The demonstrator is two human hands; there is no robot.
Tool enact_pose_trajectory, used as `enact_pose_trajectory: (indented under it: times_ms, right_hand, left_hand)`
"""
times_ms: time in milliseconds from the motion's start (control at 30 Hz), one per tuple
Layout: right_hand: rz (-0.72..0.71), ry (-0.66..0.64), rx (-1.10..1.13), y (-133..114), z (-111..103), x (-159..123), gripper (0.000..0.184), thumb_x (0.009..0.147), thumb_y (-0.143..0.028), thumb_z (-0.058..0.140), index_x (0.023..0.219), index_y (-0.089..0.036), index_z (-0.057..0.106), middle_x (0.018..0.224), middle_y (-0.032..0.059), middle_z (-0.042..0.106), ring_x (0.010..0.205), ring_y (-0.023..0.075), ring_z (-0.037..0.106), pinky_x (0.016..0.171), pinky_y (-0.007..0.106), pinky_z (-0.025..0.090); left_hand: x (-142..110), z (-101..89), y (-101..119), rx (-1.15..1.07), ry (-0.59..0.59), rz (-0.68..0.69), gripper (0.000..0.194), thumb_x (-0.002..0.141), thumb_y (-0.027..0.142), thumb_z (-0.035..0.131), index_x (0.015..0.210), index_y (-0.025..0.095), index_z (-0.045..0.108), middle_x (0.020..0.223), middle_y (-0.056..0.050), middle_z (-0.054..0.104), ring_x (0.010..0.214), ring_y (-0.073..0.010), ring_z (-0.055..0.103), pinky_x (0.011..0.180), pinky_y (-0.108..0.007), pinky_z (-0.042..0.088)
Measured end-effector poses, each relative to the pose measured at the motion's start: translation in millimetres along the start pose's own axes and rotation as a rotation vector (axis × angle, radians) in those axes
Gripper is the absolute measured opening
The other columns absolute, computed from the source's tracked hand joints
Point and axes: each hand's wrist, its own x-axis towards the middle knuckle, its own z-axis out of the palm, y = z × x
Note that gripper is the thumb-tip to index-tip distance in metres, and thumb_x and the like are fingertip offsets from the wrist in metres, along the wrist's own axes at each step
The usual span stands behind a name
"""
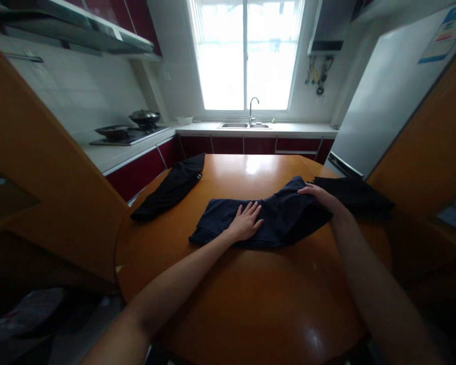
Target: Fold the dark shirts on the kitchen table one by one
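A dark navy garment (281,215) lies folded across the middle of a round orange wooden table (251,294). My left hand (247,223) rests flat on the garment's left half, fingers stretched out together. My right hand (319,196) lies on the garment's upper right part, fingers extended over a raised fold of the cloth. Neither hand grips anything that I can see.
A black garment (171,188) lies on the table's far left. Another black cloth (357,200) lies at the far right edge. Orange chair backs stand left (41,177) and right (433,147). Behind are a counter with stove (129,133), sink (245,124) and a fridge (387,96).
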Motion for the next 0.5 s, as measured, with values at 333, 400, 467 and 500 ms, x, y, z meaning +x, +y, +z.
enact_pose_trajectory:
  times_ms: [333, 400, 467, 500]
  right_hand:
    - [-0.070, -0.149, 0.059, -61, 134, 21, 0.013, 0.075, -0.013, 0.068, 0.082, -0.018, 0.058, 0.055, -0.0040, 0.054, 0.046, 0.0107, 0.052, 0.041, 0.020, 0.041]
    - [-0.056, -0.176, 0.019, -55, 173, 21, 0.021, 0.075, -0.016, 0.072, 0.090, -0.019, 0.058, 0.054, -0.0048, 0.054, 0.046, 0.0111, 0.053, 0.041, 0.020, 0.043]
    - [-0.036, -0.222, -0.031, -43, 206, 21, 0.036, 0.075, -0.019, 0.077, 0.103, -0.020, 0.056, 0.055, -0.0051, 0.056, 0.045, 0.0121, 0.054, 0.039, 0.021, 0.044]
    - [-0.021, -0.244, -0.048, -36, 219, 21, 0.045, 0.075, -0.020, 0.078, 0.112, -0.019, 0.053, 0.057, -0.0053, 0.058, 0.044, 0.0126, 0.055, 0.038, 0.021, 0.045]
  left_hand:
    - [-13, -83.3, -17, -1.204, 0.249, -0.286, 0.059, 0.102, 0.056, 0.028, 0.153, 0.028, 0.034, 0.138, -0.012, 0.060, 0.110, -0.0250, 0.067, 0.090, -0.042, 0.056]
    - [-27, -93.4, -24, -1.300, 0.239, -0.299, 0.061, 0.101, 0.060, 0.031, 0.156, 0.033, 0.026, 0.130, -0.009, 0.064, 0.101, -0.0230, 0.070, 0.084, -0.040, 0.058]
    - [-39, -92.4, -32, -1.291, 0.216, -0.310, 0.064, 0.100, 0.060, 0.033, 0.157, 0.036, 0.020, 0.123, -0.007, 0.067, 0.094, -0.0215, 0.071, 0.080, -0.038, 0.058]
    - [-45, -88.6, -36, -1.247, 0.220, -0.322, 0.064, 0.100, 0.059, 0.034, 0.158, 0.036, 0.019, 0.121, -0.006, 0.068, 0.093, -0.0209, 0.071, 0.080, -0.037, 0.058]
